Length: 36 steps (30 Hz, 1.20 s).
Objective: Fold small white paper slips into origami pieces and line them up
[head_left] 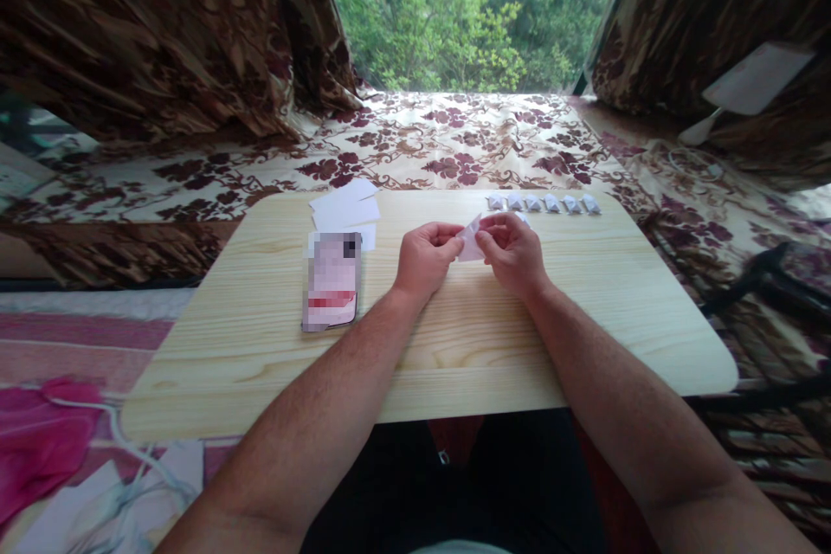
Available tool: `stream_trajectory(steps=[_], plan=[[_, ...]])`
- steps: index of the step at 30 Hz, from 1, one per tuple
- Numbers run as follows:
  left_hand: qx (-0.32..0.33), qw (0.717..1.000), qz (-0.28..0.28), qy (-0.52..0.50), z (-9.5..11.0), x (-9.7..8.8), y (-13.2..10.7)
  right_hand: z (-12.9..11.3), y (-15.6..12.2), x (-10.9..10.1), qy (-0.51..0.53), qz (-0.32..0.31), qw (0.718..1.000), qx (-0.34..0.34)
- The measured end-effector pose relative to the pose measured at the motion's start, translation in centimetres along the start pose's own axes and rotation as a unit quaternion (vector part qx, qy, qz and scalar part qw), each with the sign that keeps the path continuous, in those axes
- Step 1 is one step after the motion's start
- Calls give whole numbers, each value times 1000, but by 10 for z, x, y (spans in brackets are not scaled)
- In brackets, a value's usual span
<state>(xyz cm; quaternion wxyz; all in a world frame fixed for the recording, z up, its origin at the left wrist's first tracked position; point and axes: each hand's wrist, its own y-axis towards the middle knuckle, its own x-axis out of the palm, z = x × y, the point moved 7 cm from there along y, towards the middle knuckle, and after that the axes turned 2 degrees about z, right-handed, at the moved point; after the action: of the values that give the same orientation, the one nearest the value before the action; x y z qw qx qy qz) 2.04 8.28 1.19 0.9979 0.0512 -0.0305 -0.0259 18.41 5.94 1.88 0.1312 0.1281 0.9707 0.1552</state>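
Observation:
My left hand and my right hand meet over the middle of a pale wooden table. Both are closed in a pinch on one small white folded piece of paper, held just above the tabletop. A row of several small folded white paper pieces lies along the far edge, just beyond my right hand. A loose stack of white paper sheets lies at the far left of the table.
A phone lies face up left of my left hand. Floral bedding surrounds the table, with brown curtains and a window behind. A pink cloth and white cable lie at the lower left.

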Motion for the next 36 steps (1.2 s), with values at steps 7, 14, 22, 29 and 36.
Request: stream_trajectory(steps=[7, 14, 22, 29, 36], plan=[[8, 1000, 12, -3, 2, -2, 0, 0, 2, -1, -9, 6, 1000, -1], [29, 999, 8, 19, 1, -4, 1, 3, 8, 1, 70, -46, 995, 58], [18, 1000, 7, 21, 3, -4, 0, 7, 8, 4, 124, -88, 984, 93], [-51, 997, -28, -54, -2, 0, 0, 3, 7, 4, 122, -86, 986, 75], [-83, 993, -49, -73, -2, 2, -2, 1, 8, 2, 93, -65, 992, 64]])
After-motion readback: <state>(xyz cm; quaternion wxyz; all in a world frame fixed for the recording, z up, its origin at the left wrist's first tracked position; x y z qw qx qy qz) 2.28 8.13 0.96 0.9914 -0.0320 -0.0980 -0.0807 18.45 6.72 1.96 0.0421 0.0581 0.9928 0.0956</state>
